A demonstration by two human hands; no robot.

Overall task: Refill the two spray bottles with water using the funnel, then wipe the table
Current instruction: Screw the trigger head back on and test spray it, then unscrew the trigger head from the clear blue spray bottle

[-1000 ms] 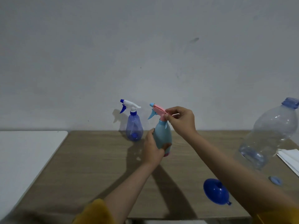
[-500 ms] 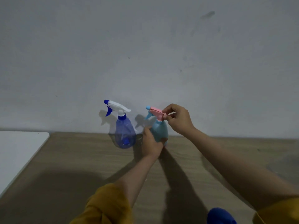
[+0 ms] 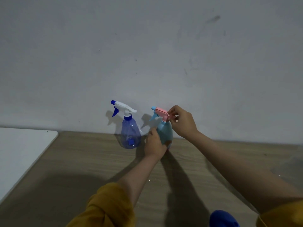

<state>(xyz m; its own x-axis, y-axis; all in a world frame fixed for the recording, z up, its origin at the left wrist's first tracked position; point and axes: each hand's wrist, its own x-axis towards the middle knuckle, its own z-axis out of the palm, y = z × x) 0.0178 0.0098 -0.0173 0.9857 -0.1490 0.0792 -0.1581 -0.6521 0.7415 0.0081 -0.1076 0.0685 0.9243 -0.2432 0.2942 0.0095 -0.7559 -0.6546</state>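
Pinching teal bottle's pink sprayer (image 3: 162,113) between right fingers (image 3: 172,112).

We see two bare forearms reaching out from the bottom edge, each ending in a bare hand: the left hand (image 3: 154,145) and the right hand (image 3: 183,123). We wear a mustard-yellow top. Its left sleeve (image 3: 108,207) is pushed up and bunched in thick soft folds below the elbow. Only a corner of the right sleeve (image 3: 282,215) shows, the same yellow cloth. We spot no rings, watch or bands on either wrist or on the fingers (image 3: 171,110).
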